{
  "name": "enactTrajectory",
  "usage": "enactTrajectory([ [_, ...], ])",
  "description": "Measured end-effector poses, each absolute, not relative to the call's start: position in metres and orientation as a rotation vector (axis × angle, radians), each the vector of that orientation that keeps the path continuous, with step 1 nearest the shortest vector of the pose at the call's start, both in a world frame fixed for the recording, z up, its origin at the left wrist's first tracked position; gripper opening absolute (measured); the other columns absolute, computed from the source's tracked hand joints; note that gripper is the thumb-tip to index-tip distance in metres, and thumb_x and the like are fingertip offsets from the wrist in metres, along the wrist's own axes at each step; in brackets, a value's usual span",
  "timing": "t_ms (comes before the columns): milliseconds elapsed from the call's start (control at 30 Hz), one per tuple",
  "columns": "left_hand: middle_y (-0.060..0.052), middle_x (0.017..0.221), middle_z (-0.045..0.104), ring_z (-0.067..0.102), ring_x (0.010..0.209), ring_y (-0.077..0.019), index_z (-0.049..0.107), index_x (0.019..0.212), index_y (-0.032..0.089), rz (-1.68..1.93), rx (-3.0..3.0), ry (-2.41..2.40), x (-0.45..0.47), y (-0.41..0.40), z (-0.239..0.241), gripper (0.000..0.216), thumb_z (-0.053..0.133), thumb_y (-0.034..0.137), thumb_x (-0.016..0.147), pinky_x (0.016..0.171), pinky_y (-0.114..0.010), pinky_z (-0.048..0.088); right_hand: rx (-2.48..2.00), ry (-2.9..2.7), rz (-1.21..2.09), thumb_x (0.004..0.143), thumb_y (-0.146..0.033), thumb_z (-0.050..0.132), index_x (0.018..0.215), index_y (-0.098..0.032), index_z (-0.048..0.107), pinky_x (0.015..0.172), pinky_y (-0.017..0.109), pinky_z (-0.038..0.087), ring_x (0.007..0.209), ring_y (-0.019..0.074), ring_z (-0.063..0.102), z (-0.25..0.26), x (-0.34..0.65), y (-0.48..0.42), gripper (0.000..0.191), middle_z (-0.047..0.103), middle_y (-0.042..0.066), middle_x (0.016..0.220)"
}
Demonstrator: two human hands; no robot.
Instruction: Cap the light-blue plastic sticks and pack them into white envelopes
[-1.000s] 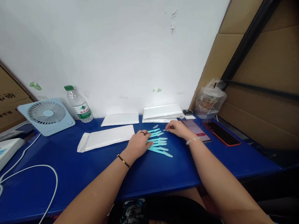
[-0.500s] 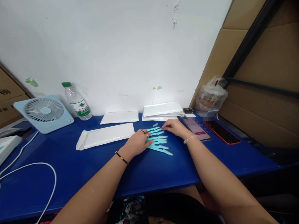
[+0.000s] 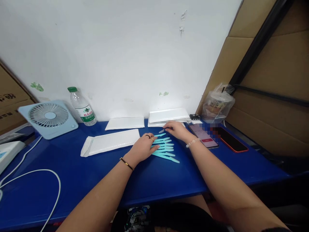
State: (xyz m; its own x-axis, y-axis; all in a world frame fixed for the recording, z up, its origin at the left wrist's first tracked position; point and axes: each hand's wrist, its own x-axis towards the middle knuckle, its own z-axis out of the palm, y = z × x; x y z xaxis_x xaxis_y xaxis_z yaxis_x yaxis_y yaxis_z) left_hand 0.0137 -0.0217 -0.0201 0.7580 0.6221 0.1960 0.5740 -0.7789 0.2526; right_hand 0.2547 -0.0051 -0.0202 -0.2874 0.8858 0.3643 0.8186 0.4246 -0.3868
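Note:
Several teal eyebrow razors [image 3: 166, 149] lie fanned out on the blue table, their pale tips pointing right. My left hand [image 3: 143, 146] is over their handle ends, fingers curled around and pressing on them; the far ends are hidden under it. Just beyond the top razor is a small clear plastic cap [image 3: 161, 131]. My right hand [image 3: 175, 129] pinches at the right end of this cap with thumb and forefinger, beside the razor tips.
White padded envelopes lie left of the razors [image 3: 111, 141] and by the wall [image 3: 125, 123], with a stack [image 3: 169, 115] behind my right hand. Two phones [image 3: 205, 137] [image 3: 231, 140] lie right. A blue fan [image 3: 49, 117], water bottle [image 3: 83, 108], bagged cup [image 3: 217, 104] and white cable [image 3: 58, 183] surround.
My right hand has moved from the tip of an upper razor up and left to the small clear cap. My left hand stays on the razors. The view has shifted slightly.

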Motion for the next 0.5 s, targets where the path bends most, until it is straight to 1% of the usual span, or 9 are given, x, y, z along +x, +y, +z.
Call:
enactTrajectory([
  [33, -0.015, 0.125, 0.052, 0.045, 0.118, -0.0257, 0.051, 0.128, 0.012, 0.423, 2.783, 0.978, 0.013, -0.02, -0.022, 0.054, 0.039, 0.048, 0.09, 0.1, -0.036, 0.037, -1.457, -2.219, 0.152, 0.081, -0.013, 0.056, 0.097, -0.018, 0.069, 0.083, 0.028, 0.044, 0.091, 0.018, 0.06, -0.019, 0.249, 0.001, 0.021, 0.066, 0.008, 0.101],
  [100, -0.016, 0.128, 0.05, 0.043, 0.12, -0.0269, 0.049, 0.13, 0.01, 0.411, 2.789, 1.031, 0.012, -0.018, -0.025, 0.058, 0.04, 0.05, 0.089, 0.102, -0.037, 0.036, -1.557, -2.323, 0.184, 0.08, -0.014, 0.059, 0.092, -0.017, 0.068, 0.084, 0.028, 0.043, 0.093, 0.0186, 0.06, -0.016, 0.238, 0.014, 0.016, 0.066, 0.008, 0.1],
  [200, -0.018, 0.129, 0.049, 0.043, 0.12, -0.0285, 0.047, 0.131, 0.007, 0.333, 2.788, 1.088, 0.01, -0.017, -0.028, 0.063, 0.041, 0.052, 0.087, 0.101, -0.037, 0.036, -1.724, -2.33, 0.25, 0.076, -0.016, 0.065, 0.078, -0.016, 0.066, 0.076, 0.026, 0.043, 0.085, 0.0188, 0.061, -0.016, 0.23, 0.027, 0.003, 0.067, 0.008, 0.088],
  [233, -0.017, 0.129, 0.049, 0.044, 0.12, -0.0285, 0.047, 0.132, 0.008, 0.31, 2.787, 1.097, 0.009, -0.017, -0.027, 0.064, 0.04, 0.053, 0.087, 0.1, -0.037, 0.037, -1.758, -2.302, 0.261, 0.075, -0.016, 0.066, 0.076, -0.016, 0.065, 0.073, 0.025, 0.044, 0.081, 0.0184, 0.062, -0.017, 0.232, 0.028, 0.002, 0.067, 0.008, 0.084],
  [300, -0.016, 0.13, 0.049, 0.044, 0.12, -0.0281, 0.047, 0.132, 0.01, 0.28, 2.782, 1.113, 0.009, -0.018, -0.026, 0.063, 0.039, 0.054, 0.088, 0.098, -0.036, 0.038, -1.824, -2.232, 0.287, 0.075, -0.016, 0.065, 0.079, -0.015, 0.063, 0.064, 0.023, 0.044, 0.07, 0.016, 0.062, -0.019, 0.24, 0.027, 0.004, 0.067, 0.006, 0.077],
  [400, -0.016, 0.131, 0.048, 0.043, 0.121, -0.0278, 0.047, 0.132, 0.011, 0.261, 2.781, 1.137, 0.01, -0.019, -0.025, 0.061, 0.038, 0.053, 0.088, 0.098, -0.035, 0.038, -1.921, -2.108, 0.381, 0.083, -0.021, 0.057, 0.09, -0.015, 0.059, 0.05, 0.02, 0.042, 0.049, 0.0105, 0.058, -0.023, 0.259, 0.017, 0.01, 0.066, 0.002, 0.068],
  [500, -0.017, 0.131, 0.049, 0.044, 0.121, -0.0275, 0.047, 0.131, 0.01, 0.26, 2.783, 1.135, 0.011, -0.019, -0.024, 0.061, 0.038, 0.052, 0.089, 0.1, -0.036, 0.037, -1.911, -1.947, 0.58, 0.089, -0.03, 0.046, 0.09, -0.014, 0.06, 0.043, 0.019, 0.04, 0.041, 0.0083, 0.053, -0.026, 0.277, 0.006, 0.021, 0.064, 0.001, 0.063],
])
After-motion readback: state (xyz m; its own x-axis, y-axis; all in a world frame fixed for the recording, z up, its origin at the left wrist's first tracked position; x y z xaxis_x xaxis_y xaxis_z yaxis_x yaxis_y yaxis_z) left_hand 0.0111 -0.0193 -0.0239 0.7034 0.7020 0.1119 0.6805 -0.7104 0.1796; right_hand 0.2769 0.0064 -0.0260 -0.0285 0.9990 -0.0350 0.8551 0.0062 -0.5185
